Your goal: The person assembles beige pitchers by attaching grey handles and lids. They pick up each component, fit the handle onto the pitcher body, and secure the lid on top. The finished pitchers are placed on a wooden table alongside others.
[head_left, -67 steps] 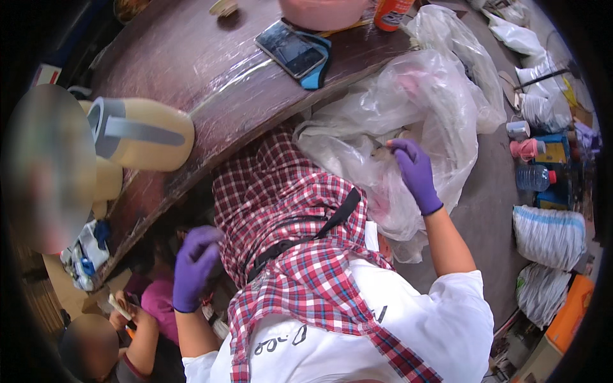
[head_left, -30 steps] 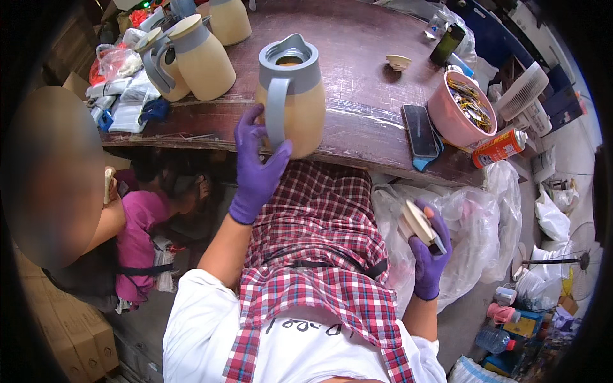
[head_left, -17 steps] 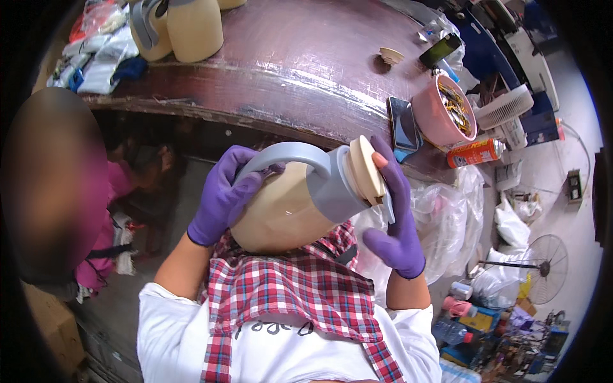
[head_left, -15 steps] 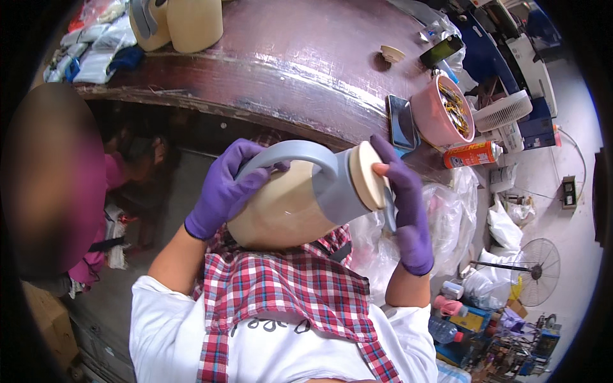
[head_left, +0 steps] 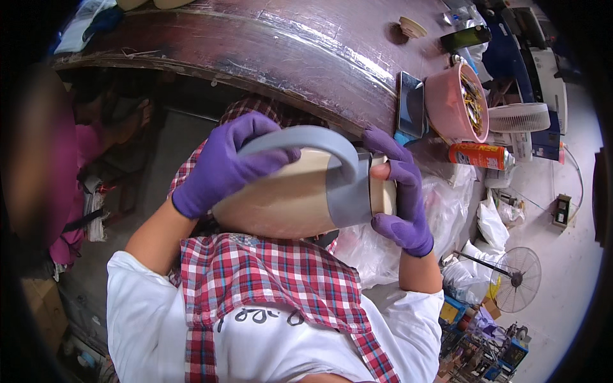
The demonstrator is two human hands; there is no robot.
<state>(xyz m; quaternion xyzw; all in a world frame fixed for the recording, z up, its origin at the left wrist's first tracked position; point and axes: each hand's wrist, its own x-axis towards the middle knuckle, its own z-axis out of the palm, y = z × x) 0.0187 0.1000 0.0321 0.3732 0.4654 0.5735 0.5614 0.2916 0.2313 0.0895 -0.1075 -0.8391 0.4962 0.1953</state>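
Note:
A cream thermos jug (head_left: 281, 205) lies on its side across my lap, its grey collar and lid end toward the right. My left hand (head_left: 230, 159), in a purple glove, is closed round the grey handle (head_left: 322, 137). At the other end, my right hand (head_left: 408, 201) grips the cream lid (head_left: 382, 191), thumb and fingers spread round its edge. One bare fingertip shows through that purple glove. The lid sits at the jug's mouth; whether it is fully tight I cannot tell.
Beyond the jug runs a dark red table (head_left: 268, 48). On it are a phone (head_left: 410, 105), a pink bucket (head_left: 447, 105) of thin yellow pieces, an orange spray can (head_left: 480, 156) and a small cream lid (head_left: 412, 27). Another person (head_left: 48, 172) sits at the left.
The jug has tipped to lie more level, with its lid end lower. My right hand has wrapped further round the lid. The view has shifted, moving the table items rightward and up.

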